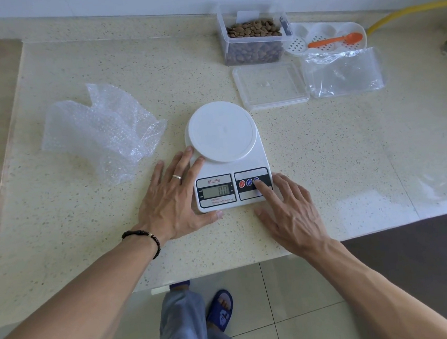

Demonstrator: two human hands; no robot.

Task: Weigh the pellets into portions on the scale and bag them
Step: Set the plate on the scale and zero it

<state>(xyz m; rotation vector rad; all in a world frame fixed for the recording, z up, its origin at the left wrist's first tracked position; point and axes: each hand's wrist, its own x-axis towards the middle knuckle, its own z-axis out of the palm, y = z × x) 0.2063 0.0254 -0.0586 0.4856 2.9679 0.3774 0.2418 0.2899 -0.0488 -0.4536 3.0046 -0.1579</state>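
- The left hand lies flat on the counter against the left side of the kitchen scale. Its grip is released: the fingers are straight and touch the scale's edge, and the thumb runs along its near edge, probably to stop the scale sliding.
- The right hand is also released. Its extended forefinger presses the rightmost of three round buttons, and the other fingers are spread on the counter.
- The display shows zeros and the round weighing platform is bare, so this looks like switching on or zeroing before any portion is weighed.
- The scale's long axis runs away from the person, with the display end nearest so it can be read.
- The pellets sit in an open clear container at the far right of the counter, well apart from the scale.
- Its lid lies just in front of it.
- Clear bags lie beside the lid.
- An orange spoon rests in a white tray, handle pointing left.
- Bubble wrap lies to the left.
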